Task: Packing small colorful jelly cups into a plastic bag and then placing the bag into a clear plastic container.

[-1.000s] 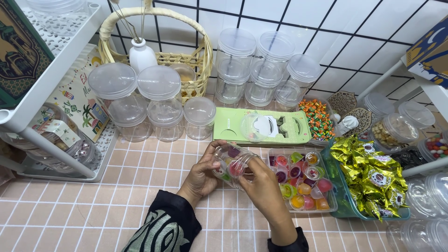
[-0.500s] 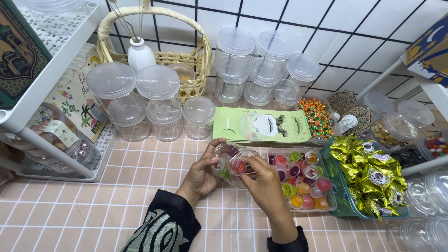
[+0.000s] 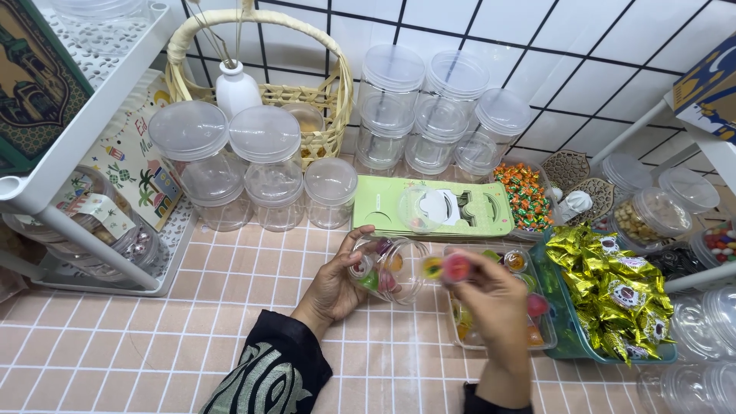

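The left hand (image 3: pixel 337 287) holds a small clear jar (image 3: pixel 387 268) tipped on its side, with its open mouth facing the other hand. The fingers wrap around the jar from behind. A few little jelly cups, green, orange and red, sit inside it.

The right hand (image 3: pixel 491 303) is just beside the jar's mouth. Its fingertips pinch a small red jelly cup (image 3: pixel 457 267), and a yellow one (image 3: pixel 433 267) seems to be there too, but that part is blurry, so it is hard to be sure.

Under the right hand lies a clear tray of jelly cups (image 3: pixel 537 337) in many colours. Both hands and the tray are near the middle of the pink tiled counter (image 3: pixel 153 345), toward its front edge.

Just behind the jar lies a flat green box (image 3: pixel 475 218). A bowl of wrapped candies (image 3: pixel 521 195) stands at the box's right end. A teal tray of gold-wrapped sweets (image 3: pixel 613 287) sits near the right edge of the counter.

At the back, by the wall, stand stacks of empty clear jars with lids (image 3: pixel 429 107). More lidded jars (image 3: pixel 253 169) stand in front of a woven basket (image 3: pixel 322 100) with a white bottle (image 3: pixel 236 88) in it. A white shelf rack (image 3: pixel 69 153) stands at the left edge.
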